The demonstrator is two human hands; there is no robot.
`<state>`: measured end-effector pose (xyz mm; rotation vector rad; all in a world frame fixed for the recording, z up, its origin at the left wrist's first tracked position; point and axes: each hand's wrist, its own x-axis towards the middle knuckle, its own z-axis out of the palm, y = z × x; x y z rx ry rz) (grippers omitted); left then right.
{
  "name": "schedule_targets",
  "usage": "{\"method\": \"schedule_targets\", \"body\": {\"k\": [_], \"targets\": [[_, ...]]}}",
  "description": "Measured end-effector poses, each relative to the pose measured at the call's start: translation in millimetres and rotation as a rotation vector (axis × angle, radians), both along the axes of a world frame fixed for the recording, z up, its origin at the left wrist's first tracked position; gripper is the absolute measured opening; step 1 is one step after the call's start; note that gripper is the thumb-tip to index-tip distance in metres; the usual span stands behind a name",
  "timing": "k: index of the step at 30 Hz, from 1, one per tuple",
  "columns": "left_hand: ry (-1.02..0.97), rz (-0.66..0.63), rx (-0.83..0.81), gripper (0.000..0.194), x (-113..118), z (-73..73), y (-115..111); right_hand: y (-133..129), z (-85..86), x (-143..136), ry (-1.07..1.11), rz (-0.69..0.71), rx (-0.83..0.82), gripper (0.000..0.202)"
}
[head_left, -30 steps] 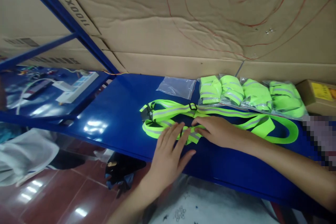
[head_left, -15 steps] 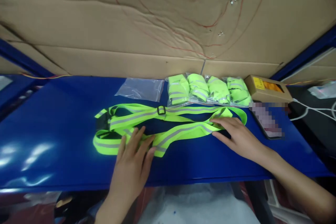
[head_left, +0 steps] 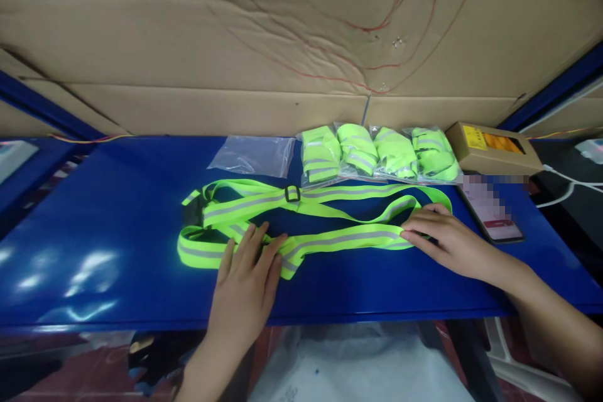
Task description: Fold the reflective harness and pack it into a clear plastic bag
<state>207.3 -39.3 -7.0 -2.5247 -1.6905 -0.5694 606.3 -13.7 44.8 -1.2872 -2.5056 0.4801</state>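
Note:
A neon yellow-green reflective strap [head_left: 348, 238] with a grey stripe lies in long loops on the blue table. Its black slide adjuster [head_left: 293, 194] sits on the upper band, and a black buckle [head_left: 192, 211] is at the left end. Fingers spread, my left hand [head_left: 247, 282] rests flat on the lower left part of the strap. At the right end, my right hand [head_left: 443, 239] pinches the lower band between thumb and fingers. The strap runs fairly straight between both hands.
Several clear bags of folded neon straps [head_left: 360, 151] stand along the back. Left of them lies a flat clear plastic bag [head_left: 253, 156]. A cardboard box [head_left: 499, 147], a phone [head_left: 492, 210] and white cables [head_left: 565, 185] are at the right. A cardboard wall [head_left: 188, 63] rises behind.
My right hand has moved right along the lower band and closed on it, and the band is straighter. My left hand stays on the strap. The camera view has shifted slightly.

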Motion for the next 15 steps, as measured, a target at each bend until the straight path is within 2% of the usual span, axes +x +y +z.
{"method": "schedule_targets", "body": {"k": [4, 8, 12, 15], "targets": [[-0.038, 0.021, 0.037, 0.036, 7, 6.2, -3, -6, 10.3, -9, 0.106, -0.028, 0.019, 0.019], [-0.093, -0.105, 0.033, 0.051, 20, 11.1, -6, -11, 12.1, -29, 0.174, -0.122, -0.061, 0.028], [0.059, -0.246, -0.027, 0.062, 25, 9.2, -4, -6, 6.3, -40, 0.232, -0.192, -0.185, 0.025], [0.147, -0.294, -0.066, 0.059, 24, 7.3, 0, -2, -1.4, -41, 0.201, -0.159, -0.162, 0.023]]}}
